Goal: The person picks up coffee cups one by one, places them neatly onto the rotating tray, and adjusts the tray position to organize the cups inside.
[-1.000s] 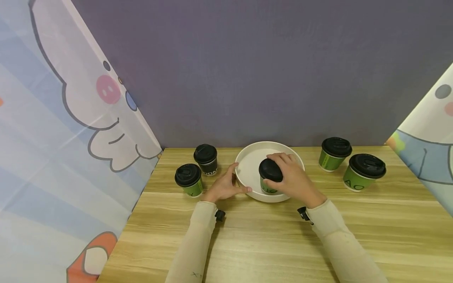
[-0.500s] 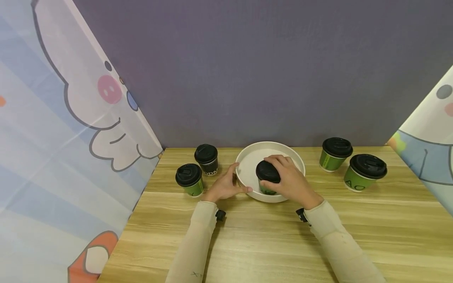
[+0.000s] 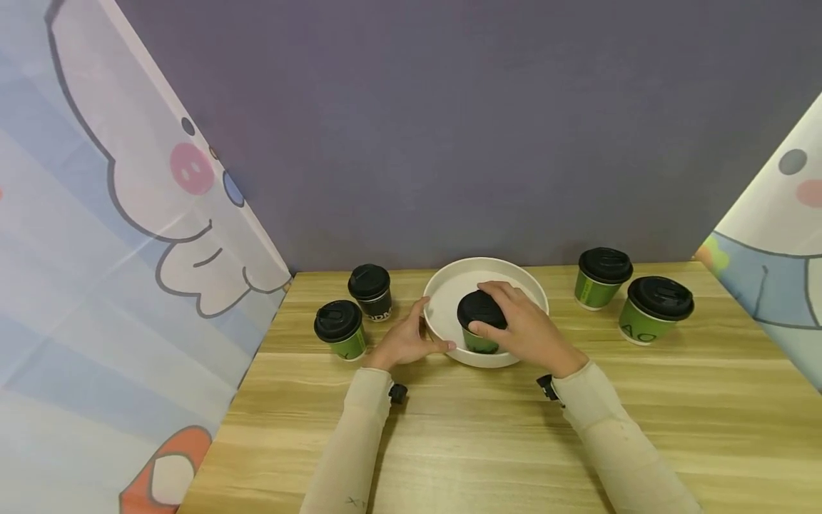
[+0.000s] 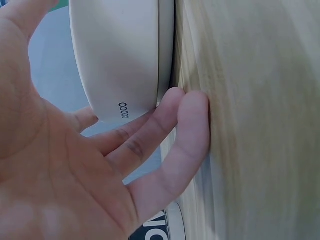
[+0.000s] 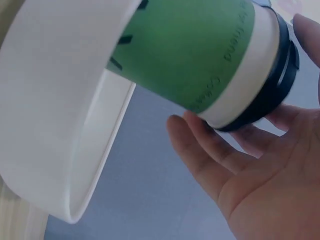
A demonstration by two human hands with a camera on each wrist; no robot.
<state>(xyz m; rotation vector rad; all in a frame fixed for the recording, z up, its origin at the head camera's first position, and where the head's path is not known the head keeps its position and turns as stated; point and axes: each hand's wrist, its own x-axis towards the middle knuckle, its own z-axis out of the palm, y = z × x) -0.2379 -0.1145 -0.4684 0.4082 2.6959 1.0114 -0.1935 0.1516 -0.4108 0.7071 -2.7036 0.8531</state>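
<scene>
Shifted a green paper cup (image 3: 480, 341) with black plastic lid (image 3: 478, 308) slightly left since a second ago. Reaches over a pale wood-grain tabletop (image 3: 475, 442) to a round white shallow tray (image 3: 449, 294). Touches its left side with the left hand (image 3: 404, 343), spread wide. Holds that cup inside the tray with the right hand (image 3: 529, 332), curled round the lid. At right, two green lidded cups (image 3: 655, 310); at left, another green lidded cup (image 3: 340, 328) near a black lidded cup (image 3: 371, 293).
</scene>
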